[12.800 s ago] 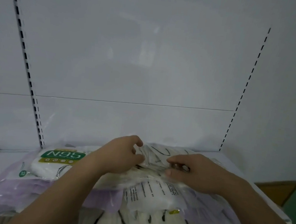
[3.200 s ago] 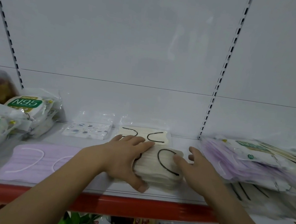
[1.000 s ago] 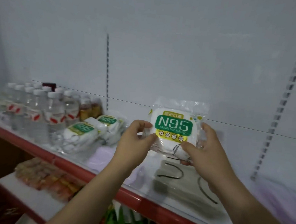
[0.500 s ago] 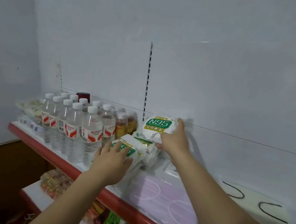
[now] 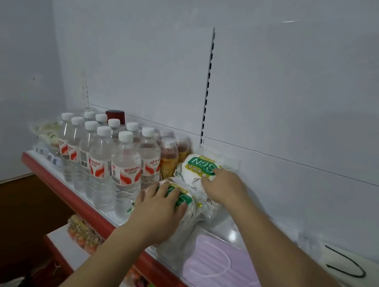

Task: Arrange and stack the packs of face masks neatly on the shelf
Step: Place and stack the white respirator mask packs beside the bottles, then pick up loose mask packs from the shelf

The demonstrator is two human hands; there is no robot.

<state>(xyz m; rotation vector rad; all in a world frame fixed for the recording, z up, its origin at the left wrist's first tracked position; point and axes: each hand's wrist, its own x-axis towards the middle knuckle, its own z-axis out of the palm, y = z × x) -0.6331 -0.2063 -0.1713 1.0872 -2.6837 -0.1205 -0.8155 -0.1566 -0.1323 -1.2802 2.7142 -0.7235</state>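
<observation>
On shelf: two N95 packs; two hands

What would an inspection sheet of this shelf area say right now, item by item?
Surface: white shelf with a red front edge.
Job's things: rear N95 pack on a stack near the back wall; front N95 pack nearer the edge; purple mask pack lying flat; cream mask pack with black loops at far right.
Clutter: water bottles in rows; amber drink bottles behind them.
Grippers: left hand rests flat on the front N95 pack; right hand touches the rear N95 pack, grip unclear.
Cables: nothing seen.
Surroundings: white back panel; snack packets on the lower shelf.
</observation>
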